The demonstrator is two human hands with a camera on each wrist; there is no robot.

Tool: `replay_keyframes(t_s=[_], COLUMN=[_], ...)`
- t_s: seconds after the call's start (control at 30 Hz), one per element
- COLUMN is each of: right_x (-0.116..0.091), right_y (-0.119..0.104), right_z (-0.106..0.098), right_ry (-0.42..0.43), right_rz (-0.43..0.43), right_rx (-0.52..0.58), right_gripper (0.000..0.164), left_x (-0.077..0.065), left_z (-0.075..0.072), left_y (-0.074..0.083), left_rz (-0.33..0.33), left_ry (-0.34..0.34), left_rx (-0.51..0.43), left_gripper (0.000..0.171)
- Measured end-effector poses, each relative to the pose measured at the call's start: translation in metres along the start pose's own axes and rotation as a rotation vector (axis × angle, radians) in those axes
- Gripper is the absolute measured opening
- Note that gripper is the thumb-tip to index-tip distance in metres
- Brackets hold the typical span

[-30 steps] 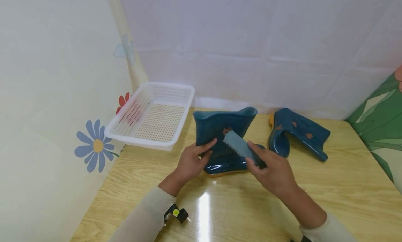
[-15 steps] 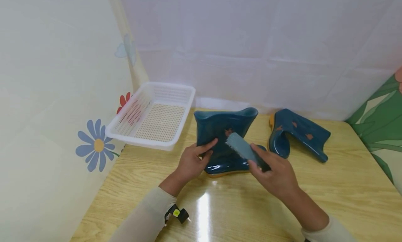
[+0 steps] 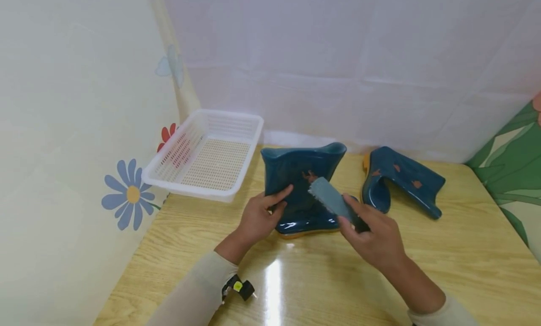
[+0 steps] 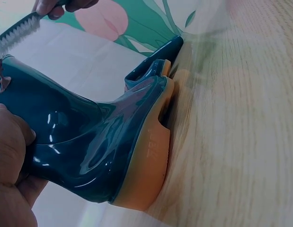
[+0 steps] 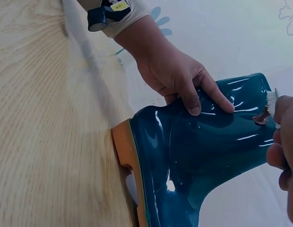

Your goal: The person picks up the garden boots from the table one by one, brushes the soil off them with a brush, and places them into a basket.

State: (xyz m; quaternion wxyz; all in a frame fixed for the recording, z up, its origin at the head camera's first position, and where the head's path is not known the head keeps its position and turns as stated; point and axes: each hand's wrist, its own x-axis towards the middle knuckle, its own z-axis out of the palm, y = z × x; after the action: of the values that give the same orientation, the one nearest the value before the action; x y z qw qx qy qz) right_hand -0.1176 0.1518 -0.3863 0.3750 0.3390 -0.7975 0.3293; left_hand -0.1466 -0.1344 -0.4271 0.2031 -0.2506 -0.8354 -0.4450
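A glossy dark teal rain boot [image 3: 288,171] with an orange sole stands upright on the wooden table. My left hand [image 3: 258,217] grips its shaft from the side, thumb and fingers round it, as the right wrist view also shows. My right hand [image 3: 375,236] holds a grey-blue scrub brush [image 3: 328,198] by its dark handle. In the left wrist view, the white bristles [image 4: 18,34] lie at the shaft beside a brownish-red mark [image 4: 1,80]. Whether they press on the boot there is hard to tell.
A second teal boot [image 3: 405,180] lies on its side to the right, near the back. At the back left sits a white perforated plastic basket [image 3: 230,193] with nothing inside. White sheeting [image 3: 313,81] hangs along the table's back edge.
My right hand and the brush have shifted slightly right and down in the head view, uncovering more of the brownish-red mark. The left hand and boot have hardly moved.
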Motion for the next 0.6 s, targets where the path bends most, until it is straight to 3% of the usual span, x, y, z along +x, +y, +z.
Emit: replay_keyframes(t_s=[0.13, 0.3, 0.47, 0.6], right_x=[0.007, 0.014, 0.014, 0.010], right_y=[-0.002, -0.007, -0.011, -0.011], right_z=[0.003, 0.005, 0.006, 0.008], right_ry=[-0.031, -0.102, -0.206, -0.276], right_rz=[0.025, 0.124, 0.252, 0.281], right_rx=[-0.037, -0.071, -0.094, -0.099], right_gripper=[0.052, 0.046, 0.053, 0.051], left_x=[-0.001, -0.002, -0.003, -0.004], left_z=[0.000, 0.000, 0.000, 0.000], left_y=[0.000, 0.000, -0.002, -0.003], left_rz=[0.022, 0.054, 0.054, 0.037], left_ry=[0.001, 0.004, 0.009, 0.017], left_rx=[0.002, 0.020, -0.001, -0.025], left_gripper=[0.043, 0.042, 0.044, 0.046])
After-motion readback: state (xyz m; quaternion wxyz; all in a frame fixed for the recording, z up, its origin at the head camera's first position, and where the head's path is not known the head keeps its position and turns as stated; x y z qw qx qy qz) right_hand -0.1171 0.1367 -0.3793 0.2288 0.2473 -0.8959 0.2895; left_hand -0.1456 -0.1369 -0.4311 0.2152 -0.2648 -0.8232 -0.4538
